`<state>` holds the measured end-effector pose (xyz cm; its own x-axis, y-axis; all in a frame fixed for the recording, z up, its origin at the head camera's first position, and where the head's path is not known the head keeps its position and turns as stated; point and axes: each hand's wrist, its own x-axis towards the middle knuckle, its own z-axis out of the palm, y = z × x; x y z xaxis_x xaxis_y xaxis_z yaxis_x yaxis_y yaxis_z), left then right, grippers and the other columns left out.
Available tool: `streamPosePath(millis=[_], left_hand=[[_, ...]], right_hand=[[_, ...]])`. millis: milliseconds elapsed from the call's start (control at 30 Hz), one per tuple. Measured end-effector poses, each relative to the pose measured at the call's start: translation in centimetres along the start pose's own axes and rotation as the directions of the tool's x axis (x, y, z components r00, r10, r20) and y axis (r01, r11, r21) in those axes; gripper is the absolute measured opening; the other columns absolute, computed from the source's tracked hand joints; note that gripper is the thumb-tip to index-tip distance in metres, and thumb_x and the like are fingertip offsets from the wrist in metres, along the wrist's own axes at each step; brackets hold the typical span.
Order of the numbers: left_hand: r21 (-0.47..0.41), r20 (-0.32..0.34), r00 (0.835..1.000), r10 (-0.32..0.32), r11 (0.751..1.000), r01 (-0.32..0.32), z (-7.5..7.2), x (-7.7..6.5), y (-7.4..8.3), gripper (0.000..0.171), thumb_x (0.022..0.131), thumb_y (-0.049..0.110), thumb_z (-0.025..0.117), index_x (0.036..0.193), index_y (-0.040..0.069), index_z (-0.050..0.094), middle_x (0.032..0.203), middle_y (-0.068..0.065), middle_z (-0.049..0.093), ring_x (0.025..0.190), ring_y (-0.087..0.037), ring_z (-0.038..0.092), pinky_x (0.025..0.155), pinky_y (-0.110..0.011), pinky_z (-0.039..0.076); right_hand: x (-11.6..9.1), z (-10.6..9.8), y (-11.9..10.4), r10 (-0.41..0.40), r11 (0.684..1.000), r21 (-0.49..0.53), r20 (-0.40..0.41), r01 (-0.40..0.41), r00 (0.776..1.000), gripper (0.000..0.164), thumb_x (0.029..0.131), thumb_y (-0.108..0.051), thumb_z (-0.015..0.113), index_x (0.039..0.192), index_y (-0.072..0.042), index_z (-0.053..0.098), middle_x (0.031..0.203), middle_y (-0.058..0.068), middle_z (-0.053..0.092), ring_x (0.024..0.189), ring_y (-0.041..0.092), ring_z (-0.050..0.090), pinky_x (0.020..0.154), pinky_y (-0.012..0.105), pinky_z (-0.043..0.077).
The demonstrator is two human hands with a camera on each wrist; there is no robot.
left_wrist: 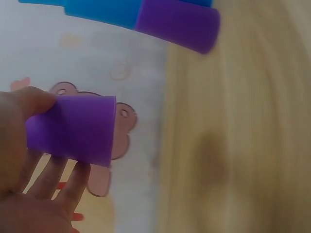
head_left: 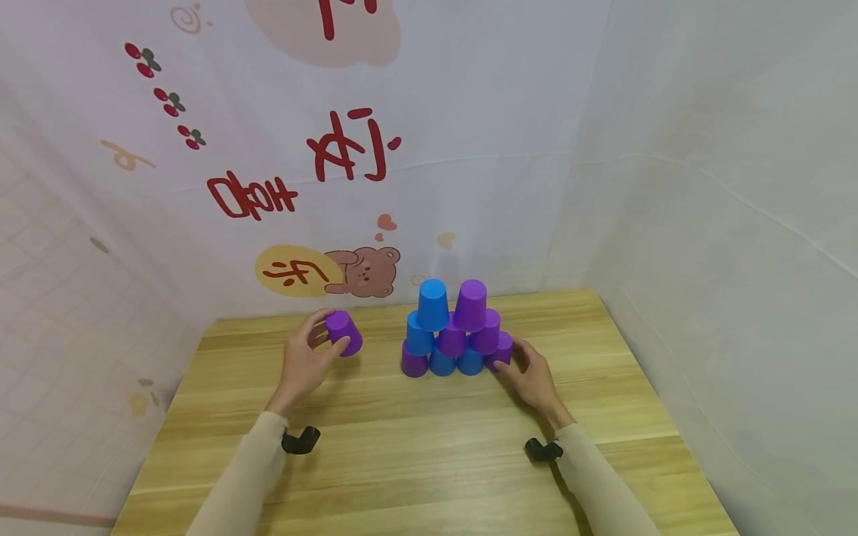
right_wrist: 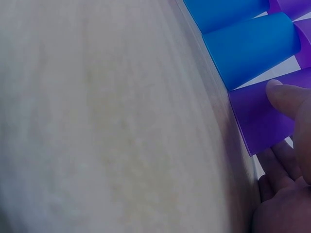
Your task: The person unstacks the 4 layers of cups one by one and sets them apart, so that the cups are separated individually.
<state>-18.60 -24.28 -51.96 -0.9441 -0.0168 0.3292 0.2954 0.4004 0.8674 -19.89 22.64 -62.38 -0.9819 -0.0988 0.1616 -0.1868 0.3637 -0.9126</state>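
Observation:
My left hand (head_left: 305, 366) holds an upside-down purple cup (head_left: 345, 335) between thumb and fingers, left of a cup pyramid. In the left wrist view that held cup (left_wrist: 73, 127) is raised clear of the table. The pyramid is built of upside-down cups: several in the bottom row, three in the middle row, and a blue cup (head_left: 433, 305) and a purple cup (head_left: 472, 305) side by side on top. At its right end, my right hand (head_left: 534, 381) grips the bottom-row corner purple cup (head_left: 499, 353), thumb in front and fingers behind, beside a blue cup (right_wrist: 252, 51).
The wooden table (head_left: 402, 454) runs back to a printed white wall cloth (head_left: 482, 201) close behind the pyramid. Further cloth (head_left: 744, 283) closes off the right side. Black wrist bands (head_left: 300, 441) sit on both forearms.

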Motion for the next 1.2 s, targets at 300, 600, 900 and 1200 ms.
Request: streamPosePath(millis=[300, 600, 900, 1200], left_hand=[[0.016, 0.021, 0.998, -0.059, 0.998, 0.058, 0.8, -1.3, -2.1, 0.061, 0.098, 0.003, 0.087, 0.153, -0.001, 0.061, 0.154, -0.027, 0.068, 0.142, -0.048, 0.070, 0.112, -0.037, 0.064], [0.020, 0.021, 0.996, -0.083, 0.996, 0.083, 1.6, -1.6, -3.7, 0.060, 0.099, -0.001, 0.084, 0.154, -0.002, 0.060, 0.156, -0.030, 0.066, 0.143, -0.051, 0.068, 0.116, -0.054, 0.060], [0.009, 0.047, 0.990, -0.136, 0.991, 0.136, 2.8, -1.6, -4.7, 0.062, 0.099, -0.004, 0.083, 0.156, -0.004, 0.057, 0.159, -0.031, 0.063, 0.146, -0.051, 0.065, 0.120, -0.053, 0.058], [0.000, 0.056, 0.988, -0.147, 0.989, 0.148, 3.9, -1.4, -4.9, 0.064, 0.097, -0.006, 0.083, 0.155, -0.004, 0.056, 0.158, -0.030, 0.062, 0.147, -0.050, 0.065, 0.121, -0.051, 0.057]], right_hand=[[0.0, 0.1, 0.2, -0.004, 1.000, -0.001, 0.001, 0.004, 1.000, 0.063, 0.102, -0.015, 0.086, 0.158, -0.004, 0.060, 0.159, 0.021, 0.066, 0.155, 0.042, 0.059, 0.135, 0.044, 0.046], [0.0, 0.1, 0.3, -0.004, 1.000, 0.004, 0.001, 0.004, 1.000, 0.062, 0.102, -0.014, 0.086, 0.157, -0.002, 0.060, 0.159, 0.023, 0.066, 0.156, 0.042, 0.059, 0.128, 0.016, 0.044], [0.0, 0.2, 0.2, 0.003, 1.000, -0.023, -0.005, -0.003, 1.000, 0.063, 0.102, -0.016, 0.086, 0.157, -0.003, 0.060, 0.158, 0.021, 0.067, 0.154, 0.042, 0.061, 0.131, 0.030, 0.048], [0.0, 0.1, 0.2, 0.000, 1.000, -0.017, -0.014, 0.000, 1.000, 0.062, 0.102, -0.014, 0.085, 0.157, -0.001, 0.060, 0.158, 0.024, 0.066, 0.155, 0.045, 0.059, 0.133, 0.033, 0.046]])
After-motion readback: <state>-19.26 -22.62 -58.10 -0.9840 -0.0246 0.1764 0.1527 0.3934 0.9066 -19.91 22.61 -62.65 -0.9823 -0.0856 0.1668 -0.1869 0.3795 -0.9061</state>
